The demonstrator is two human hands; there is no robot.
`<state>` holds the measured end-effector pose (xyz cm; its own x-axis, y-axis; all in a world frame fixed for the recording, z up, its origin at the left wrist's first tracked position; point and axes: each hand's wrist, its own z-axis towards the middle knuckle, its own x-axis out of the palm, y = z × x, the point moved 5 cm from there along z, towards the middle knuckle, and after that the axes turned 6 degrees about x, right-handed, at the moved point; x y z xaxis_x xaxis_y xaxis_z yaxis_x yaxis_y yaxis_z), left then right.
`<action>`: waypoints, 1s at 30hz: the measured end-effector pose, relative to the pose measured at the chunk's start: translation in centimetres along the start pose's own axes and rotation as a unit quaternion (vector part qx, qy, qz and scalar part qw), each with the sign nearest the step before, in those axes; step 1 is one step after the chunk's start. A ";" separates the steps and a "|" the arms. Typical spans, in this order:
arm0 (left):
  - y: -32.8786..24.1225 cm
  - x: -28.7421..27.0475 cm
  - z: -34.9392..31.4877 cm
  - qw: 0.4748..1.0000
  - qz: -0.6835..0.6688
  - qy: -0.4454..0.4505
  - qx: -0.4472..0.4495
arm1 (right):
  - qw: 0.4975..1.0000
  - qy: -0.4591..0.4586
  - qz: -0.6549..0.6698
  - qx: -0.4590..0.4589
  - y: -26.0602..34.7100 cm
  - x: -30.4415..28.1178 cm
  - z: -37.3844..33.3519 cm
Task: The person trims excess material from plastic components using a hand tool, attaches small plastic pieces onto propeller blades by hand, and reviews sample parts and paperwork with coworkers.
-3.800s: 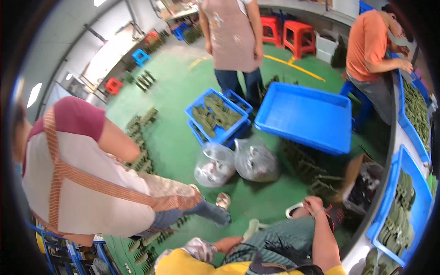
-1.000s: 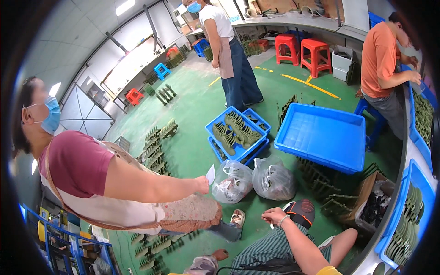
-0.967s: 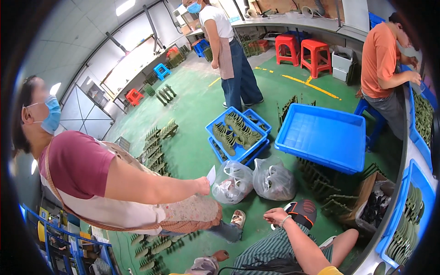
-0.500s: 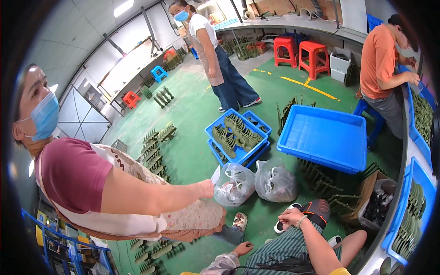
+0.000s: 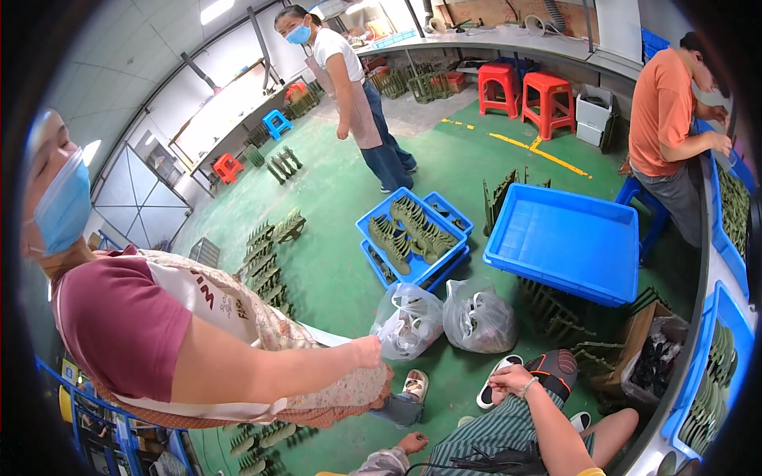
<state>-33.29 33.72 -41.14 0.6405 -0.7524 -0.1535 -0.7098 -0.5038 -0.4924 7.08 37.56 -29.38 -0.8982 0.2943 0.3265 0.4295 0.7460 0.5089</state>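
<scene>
Right hand [image 5: 508,382] above the striped trousers [image 5: 488,422], fingers bent inward; impossible to tell fingertips together from fingertips apart, or bare from gripping something small. Left hand [image 5: 413,443] low beside the same trousers, fingers loosely curled; likewise impossible to tell clamped from slack.

Nearest loose things: left bag [image 5: 409,321] and right bag [image 5: 479,317], side by side on the green floor [image 5: 329,250], beyond the hands and in front of the stacked trays. Probably light to middling in weight, soft all over, slippery outside, apt to sag and shift in a lift. Best to take hold by the gathered tops, with several fingers, never by a pinch of the side: thin film, liable to stretch or tear. Contents too unclear to name.

Both bags of crinkled, see-through plastic with glossy highlights, rounded and bulging. Behind, upper tray [image 5: 440,263] of stiff, smooth blue plastic, rectangular, with green pieces [image 5: 427,238] laid in ranks, thin and matt. To the right, large tray [image 5: 567,238], shallow, with a raised rim, in the same shiny blue. Nearer the right edge, cardboard box [image 5: 627,343], dull brown, with crumpled clear plastic around black pieces [image 5: 657,353].
</scene>
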 end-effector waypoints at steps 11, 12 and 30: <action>-4.1 1.1 1.1 0.997 -0.016 0.005 0.070 | 1.000 -0.009 0.019 -0.013 1.1 0.0 -1.6; -4.3 1.0 1.2 0.998 -0.019 -0.003 0.062 | 1.000 -0.014 0.023 -0.014 1.2 0.0 -1.7; -2.0 1.8 1.5 0.999 -0.035 0.012 0.016 | 1.000 -0.005 0.013 -0.017 1.2 -0.1 -2.2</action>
<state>-30.29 33.98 -41.70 0.6806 -0.7262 -0.0973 -0.6533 -0.5414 -0.5292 7.90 37.13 -27.03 -0.8876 0.3194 0.3319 0.4553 0.7177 0.5269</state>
